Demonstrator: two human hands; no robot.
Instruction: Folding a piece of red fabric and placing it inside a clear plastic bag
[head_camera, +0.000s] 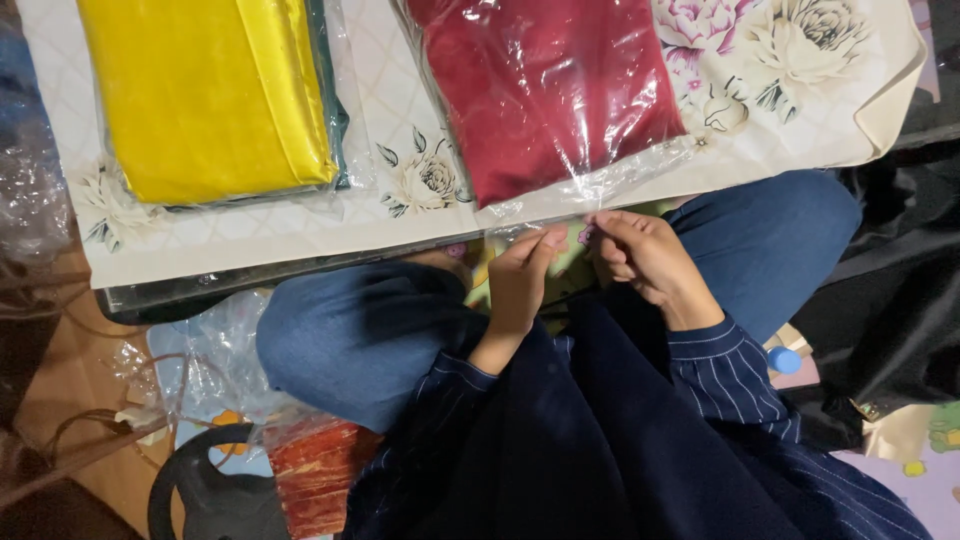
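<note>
A clear plastic bag (600, 180) holding folded dark red fabric (545, 90) lies on a low table, its open end hanging over the near edge. My left hand (520, 280) pinches the bag's open edge from below at the left. My right hand (645, 260) grips the same edge just to the right. Both hands sit close together over my lap. My sleeves are dark blue with thin stripes.
A bagged yellow fabric (210, 95) lies on the table's left. The floral table cover (790, 90) spreads under both bags. Crumpled clear plastic (215, 350) and a bagged orange-red cloth (315, 470) sit at lower left, by a black round object (200, 495). Black cloth (890, 300) lies right.
</note>
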